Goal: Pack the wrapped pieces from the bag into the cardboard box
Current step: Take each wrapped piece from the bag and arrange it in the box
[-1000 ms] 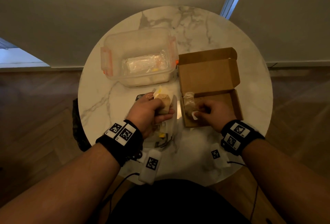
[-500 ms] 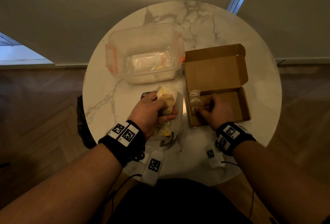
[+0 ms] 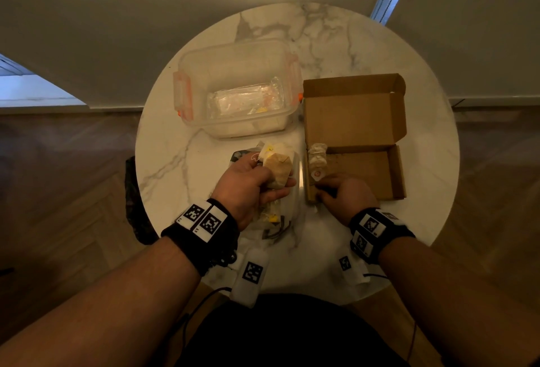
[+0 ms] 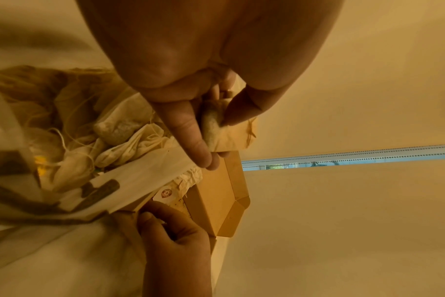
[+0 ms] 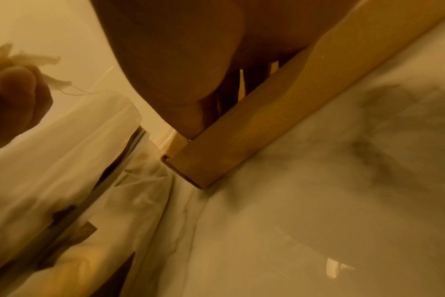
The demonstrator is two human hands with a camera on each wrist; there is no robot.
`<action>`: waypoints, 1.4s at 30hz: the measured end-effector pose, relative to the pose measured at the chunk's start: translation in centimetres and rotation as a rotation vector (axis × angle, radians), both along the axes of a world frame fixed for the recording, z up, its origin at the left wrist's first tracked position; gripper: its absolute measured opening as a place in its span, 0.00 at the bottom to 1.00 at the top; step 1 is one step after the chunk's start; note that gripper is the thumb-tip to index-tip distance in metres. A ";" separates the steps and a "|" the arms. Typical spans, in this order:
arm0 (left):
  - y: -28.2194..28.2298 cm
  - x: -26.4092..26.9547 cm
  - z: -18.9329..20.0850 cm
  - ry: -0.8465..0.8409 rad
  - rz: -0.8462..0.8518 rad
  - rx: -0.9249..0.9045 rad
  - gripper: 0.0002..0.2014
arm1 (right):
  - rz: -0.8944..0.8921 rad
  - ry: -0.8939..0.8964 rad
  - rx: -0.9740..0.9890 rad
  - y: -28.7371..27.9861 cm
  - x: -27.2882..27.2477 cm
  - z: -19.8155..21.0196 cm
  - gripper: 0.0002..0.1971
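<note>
On the round marble table my left hand (image 3: 248,182) grips a tan wrapped piece (image 3: 277,169) (image 4: 211,128) between thumb and fingers, just above the open translucent bag (image 3: 277,220). More wrapped pieces with strings lie inside the bag (image 4: 64,140). To its right stands the cardboard box (image 3: 397,171) with its lid folded back. One wrapped piece (image 3: 318,156) lies along the box's left wall, its red-printed tag (image 4: 166,193) toward me. My right hand (image 3: 342,194) is curled at the box's front left corner, just short of that tag. I see nothing between its fingers.
A clear plastic container (image 3: 187,74) with orange clips stands behind the bag, a clear packet (image 3: 245,100) inside it. White marker blocks (image 3: 251,273) hang by the table's near edge. A dark object (image 3: 134,206) sits below the table's left rim.
My right hand has laid its wrapped piece in the box against the left wall and drawn back to the front corner. My left hand still holds its piece over the bag.
</note>
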State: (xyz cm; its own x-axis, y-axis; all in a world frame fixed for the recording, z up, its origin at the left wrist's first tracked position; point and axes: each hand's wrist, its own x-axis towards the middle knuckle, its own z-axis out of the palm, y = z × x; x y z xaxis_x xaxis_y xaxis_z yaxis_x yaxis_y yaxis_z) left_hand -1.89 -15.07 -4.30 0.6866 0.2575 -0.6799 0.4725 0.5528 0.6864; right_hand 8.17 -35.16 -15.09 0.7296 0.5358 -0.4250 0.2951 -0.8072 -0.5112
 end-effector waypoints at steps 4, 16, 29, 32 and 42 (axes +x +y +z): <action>-0.1 0.0 0.0 -0.032 -0.033 0.015 0.17 | 0.058 -0.016 0.001 -0.4 0.2 0.1 0.14; -1.1 1.8 1.9 -0.138 -0.109 0.053 0.17 | -0.208 0.259 0.727 2.2 1.5 12.0 0.04; -0.2 2.6 3.4 -0.114 0.023 0.155 0.13 | -0.528 0.775 0.883 2.2 1.9 15.0 0.09; -1.4 2.9 3.9 -0.163 -0.068 0.188 0.17 | -0.461 0.759 0.811 2.5 1.4 14.7 0.12; -1.6 2.8 2.4 -0.090 -0.113 0.251 0.14 | -0.332 0.407 0.581 -0.4 1.8 12.1 0.05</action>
State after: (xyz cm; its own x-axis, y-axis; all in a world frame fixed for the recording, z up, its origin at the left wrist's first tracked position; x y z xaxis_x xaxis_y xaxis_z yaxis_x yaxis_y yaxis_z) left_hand 0.91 -16.67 -1.93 0.7748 0.3289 -0.5399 0.4526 0.3078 0.8369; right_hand 9.94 -35.56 -3.02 0.7373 0.5356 -0.4118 -0.2160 -0.3907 -0.8948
